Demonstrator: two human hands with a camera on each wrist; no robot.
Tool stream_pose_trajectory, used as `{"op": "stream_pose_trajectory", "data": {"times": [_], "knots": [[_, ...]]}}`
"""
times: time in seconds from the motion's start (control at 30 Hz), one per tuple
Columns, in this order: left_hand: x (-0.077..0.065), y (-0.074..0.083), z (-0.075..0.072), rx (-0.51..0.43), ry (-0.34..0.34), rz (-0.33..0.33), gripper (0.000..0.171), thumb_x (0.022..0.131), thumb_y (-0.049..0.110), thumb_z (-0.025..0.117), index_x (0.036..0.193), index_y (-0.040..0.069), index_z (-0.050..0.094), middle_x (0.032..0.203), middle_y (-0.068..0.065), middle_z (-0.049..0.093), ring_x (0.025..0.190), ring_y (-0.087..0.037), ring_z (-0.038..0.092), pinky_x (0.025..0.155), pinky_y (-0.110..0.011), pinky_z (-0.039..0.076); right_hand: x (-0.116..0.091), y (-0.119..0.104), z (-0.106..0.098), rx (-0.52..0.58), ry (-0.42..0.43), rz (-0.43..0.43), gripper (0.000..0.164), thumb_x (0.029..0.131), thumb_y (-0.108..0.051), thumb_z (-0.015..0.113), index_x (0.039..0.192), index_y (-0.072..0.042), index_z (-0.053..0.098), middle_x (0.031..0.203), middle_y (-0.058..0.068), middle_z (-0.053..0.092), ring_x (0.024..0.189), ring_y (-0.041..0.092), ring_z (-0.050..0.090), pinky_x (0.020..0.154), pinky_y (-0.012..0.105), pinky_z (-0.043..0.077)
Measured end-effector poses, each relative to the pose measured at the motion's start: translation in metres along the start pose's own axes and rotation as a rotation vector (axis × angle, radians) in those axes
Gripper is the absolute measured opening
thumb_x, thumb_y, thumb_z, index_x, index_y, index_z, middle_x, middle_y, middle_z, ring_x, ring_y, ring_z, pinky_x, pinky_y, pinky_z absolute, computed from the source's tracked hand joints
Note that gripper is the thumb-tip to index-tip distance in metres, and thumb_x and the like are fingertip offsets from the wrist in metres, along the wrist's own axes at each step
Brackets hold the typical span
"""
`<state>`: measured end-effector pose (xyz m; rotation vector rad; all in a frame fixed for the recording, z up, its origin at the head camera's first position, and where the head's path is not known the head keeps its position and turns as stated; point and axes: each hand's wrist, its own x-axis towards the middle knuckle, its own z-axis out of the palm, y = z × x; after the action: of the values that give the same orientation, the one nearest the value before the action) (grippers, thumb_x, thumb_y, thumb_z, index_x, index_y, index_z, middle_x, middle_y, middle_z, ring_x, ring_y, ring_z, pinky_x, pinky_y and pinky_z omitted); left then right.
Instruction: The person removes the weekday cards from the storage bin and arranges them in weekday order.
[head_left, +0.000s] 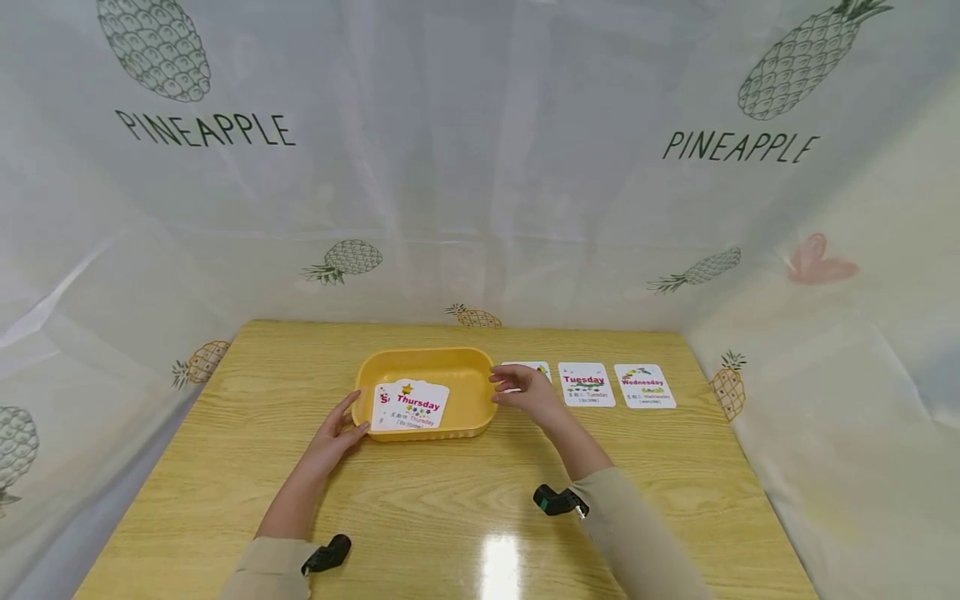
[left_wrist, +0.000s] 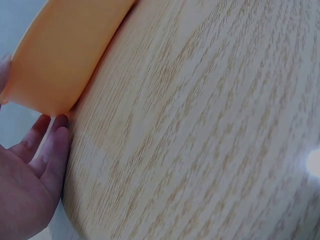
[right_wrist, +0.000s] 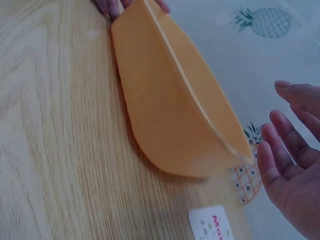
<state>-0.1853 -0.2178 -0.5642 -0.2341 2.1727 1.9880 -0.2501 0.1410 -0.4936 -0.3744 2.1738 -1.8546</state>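
A yellow plastic tray (head_left: 427,360) stands on the wooden table. Inside it, a white card reading "Thursday" (head_left: 417,405) overlaps another card (head_left: 382,400), whose word is mostly covered. My left hand (head_left: 337,433) grips the tray's left end, its fingers and thumb at the rim and outer wall. Beside the right end is my right hand (head_left: 528,393), fingers loosely bent and holding nothing; the right wrist view shows a small gap between it and the rim. Under that hand in the head view lies a partly hidden card (head_left: 542,367); the right wrist view shows "Mo" on this card (right_wrist: 212,225).
To the right, a "Tuesday" card (head_left: 587,385) and a "Wednesday" card (head_left: 645,387) lie in a row on the table (head_left: 420,508). A white curtain (head_left: 480,167) printed with pineapples hangs behind and at both sides.
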Motion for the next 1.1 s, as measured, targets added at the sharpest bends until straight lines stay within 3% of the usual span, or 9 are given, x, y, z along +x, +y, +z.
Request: {"op": "stream_pose_trajectory", "data": {"times": [0.37, 0.63, 0.87, 1.1], "knots": [[0.0, 0.0, 0.0, -0.013, -0.005, 0.001, 0.072, 0.097, 0.017, 0.063, 0.157, 0.022, 0.023, 0.148, -0.023, 0.035, 0.102, -0.011, 0.053, 0.083, -0.034, 0.045, 0.001, -0.033, 0.034, -0.032, -0.116, 0.011, 0.044, 0.087, 0.004, 0.07, 0.128, 0.008, 0.057, 0.124, 0.028, 0.058, 0.112, 0.048, 0.052, 0.085, 0.031, 0.051], [0.001, -0.002, 0.0, -0.021, -0.001, 0.005, 0.071, 0.097, 0.015, 0.062, 0.156, 0.022, 0.024, 0.146, -0.024, 0.037, 0.1, -0.013, 0.055, 0.08, -0.032, 0.046, 0.029, 0.003, 0.05, -0.074, -0.107, 0.013, 0.044, 0.087, 0.001, 0.071, 0.129, 0.003, 0.059, 0.123, 0.024, 0.061, 0.107, 0.036, 0.058, 0.083, 0.032, 0.052], [0.001, -0.003, 0.0, -0.024, 0.01, 0.006, 0.07, 0.097, 0.016, 0.063, 0.156, 0.022, 0.026, 0.145, -0.023, 0.037, 0.101, -0.013, 0.054, 0.08, -0.032, 0.046, 0.046, 0.011, 0.058, -0.08, -0.183, 0.043, 0.052, 0.086, 0.004, 0.07, 0.135, 0.006, 0.053, 0.129, 0.026, 0.056, 0.115, 0.044, 0.052, 0.086, 0.035, 0.051], [0.002, -0.004, -0.001, -0.032, 0.019, 0.008, 0.07, 0.096, 0.016, 0.065, 0.155, 0.021, 0.028, 0.144, -0.022, 0.038, 0.098, -0.011, 0.055, 0.079, -0.03, 0.046, 0.057, 0.015, 0.065, -0.156, -0.235, 0.101, 0.056, 0.083, 0.001, 0.074, 0.136, 0.0, 0.055, 0.133, 0.021, 0.054, 0.117, 0.038, 0.051, 0.092, 0.041, 0.047]]}}
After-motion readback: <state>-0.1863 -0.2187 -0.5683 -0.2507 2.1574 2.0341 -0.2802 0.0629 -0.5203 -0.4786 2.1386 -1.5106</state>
